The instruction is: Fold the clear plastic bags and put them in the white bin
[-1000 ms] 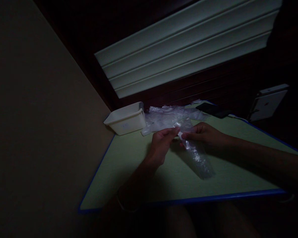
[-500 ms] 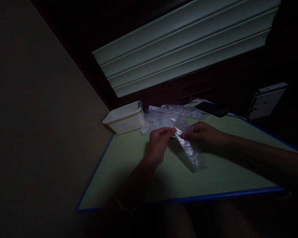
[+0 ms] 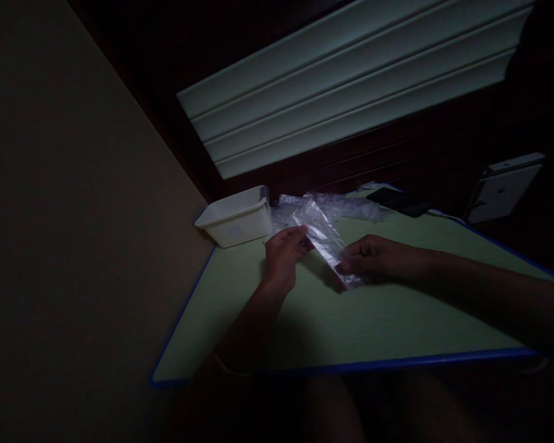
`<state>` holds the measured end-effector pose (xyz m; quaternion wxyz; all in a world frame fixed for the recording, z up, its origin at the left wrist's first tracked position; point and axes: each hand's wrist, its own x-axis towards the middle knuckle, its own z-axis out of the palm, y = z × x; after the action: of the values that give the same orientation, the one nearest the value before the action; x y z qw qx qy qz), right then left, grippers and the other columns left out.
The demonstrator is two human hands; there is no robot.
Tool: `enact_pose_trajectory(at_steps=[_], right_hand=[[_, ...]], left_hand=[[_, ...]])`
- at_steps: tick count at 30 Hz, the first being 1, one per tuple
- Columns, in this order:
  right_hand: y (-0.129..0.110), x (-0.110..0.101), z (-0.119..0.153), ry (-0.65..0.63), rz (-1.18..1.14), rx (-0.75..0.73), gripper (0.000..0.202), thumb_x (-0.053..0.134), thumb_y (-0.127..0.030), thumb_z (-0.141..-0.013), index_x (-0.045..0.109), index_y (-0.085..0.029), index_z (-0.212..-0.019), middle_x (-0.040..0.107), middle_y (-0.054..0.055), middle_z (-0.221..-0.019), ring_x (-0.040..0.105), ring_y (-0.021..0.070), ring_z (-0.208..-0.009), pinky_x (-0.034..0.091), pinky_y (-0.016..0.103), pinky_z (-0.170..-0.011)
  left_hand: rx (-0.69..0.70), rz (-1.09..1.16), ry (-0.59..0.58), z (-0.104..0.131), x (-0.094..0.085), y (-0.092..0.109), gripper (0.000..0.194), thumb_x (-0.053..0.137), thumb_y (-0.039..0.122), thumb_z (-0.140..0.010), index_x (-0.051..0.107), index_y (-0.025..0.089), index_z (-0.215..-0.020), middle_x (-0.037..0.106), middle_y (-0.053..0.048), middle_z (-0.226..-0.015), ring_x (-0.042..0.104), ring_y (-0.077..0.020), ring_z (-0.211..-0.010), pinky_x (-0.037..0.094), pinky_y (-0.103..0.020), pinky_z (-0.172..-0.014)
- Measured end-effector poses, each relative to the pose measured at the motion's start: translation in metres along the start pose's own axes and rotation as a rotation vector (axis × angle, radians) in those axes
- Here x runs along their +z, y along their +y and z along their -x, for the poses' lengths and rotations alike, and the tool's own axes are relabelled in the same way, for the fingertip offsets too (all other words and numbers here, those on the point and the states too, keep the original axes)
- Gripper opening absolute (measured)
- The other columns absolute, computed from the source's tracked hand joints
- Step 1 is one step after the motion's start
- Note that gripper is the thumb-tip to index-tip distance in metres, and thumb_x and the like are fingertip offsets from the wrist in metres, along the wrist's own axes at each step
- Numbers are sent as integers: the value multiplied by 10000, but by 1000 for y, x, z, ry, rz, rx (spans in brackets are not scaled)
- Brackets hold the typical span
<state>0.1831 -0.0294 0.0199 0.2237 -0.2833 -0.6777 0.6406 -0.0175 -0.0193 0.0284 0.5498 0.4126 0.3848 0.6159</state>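
Over the pale green, blue-edged worktop [image 3: 397, 320], a shiny clear plastic strip [image 3: 324, 239] sits between both hands: left hand [image 3: 281, 257] grip pinching its left edge, right hand [image 3: 372, 257] grip pinching the lower end. Bluish writing on the cream rectangular plastic tub [image 3: 240, 229] is too blurry to read, and the crumpled clear plastic pile [image 3: 357, 209] behind is partly hidden, super dim.

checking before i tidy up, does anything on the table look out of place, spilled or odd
Nothing looks spilled. Mildly untidy: the clear plastic pile lies rumpled, not neatly stacked, at the far side of the table, beside the white bin. The held plastic strip looks creased. It's too dark to judge damage.
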Motion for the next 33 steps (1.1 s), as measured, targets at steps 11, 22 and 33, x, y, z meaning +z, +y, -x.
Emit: enact_pose_trajectory(at_steps=[11,22,33], right_hand=[[5,13,-8,122,-179,47,311,760,-400,-745,740,-94,-792,755,99,-770,678,140,-653,516,249,-618],[7,-5,0,-148,-176,139,394,745,-429,-763,721,-101,-980,739,123,-987,698,196,-891,530,314,-812],[2,-5,-5,442,-201,-88,330,799,-435,-681,669,-131,-692,651,23,-643,567,121,-568,438,278,-581]], left_hand=[[-27,-23,-52,12,15,-8,302,817,328,-636,644,116,-766,688,-49,-732,657,-146,-681,519,-337,-777],[-10,50,29,-3,-6,13,279,818,244,-642,624,104,-785,700,-54,-748,678,-146,-682,549,-307,-745],[-206,-149,-145,19,14,-3,202,771,247,-717,669,81,-767,701,-86,-727,665,-148,-621,563,-305,-669]])
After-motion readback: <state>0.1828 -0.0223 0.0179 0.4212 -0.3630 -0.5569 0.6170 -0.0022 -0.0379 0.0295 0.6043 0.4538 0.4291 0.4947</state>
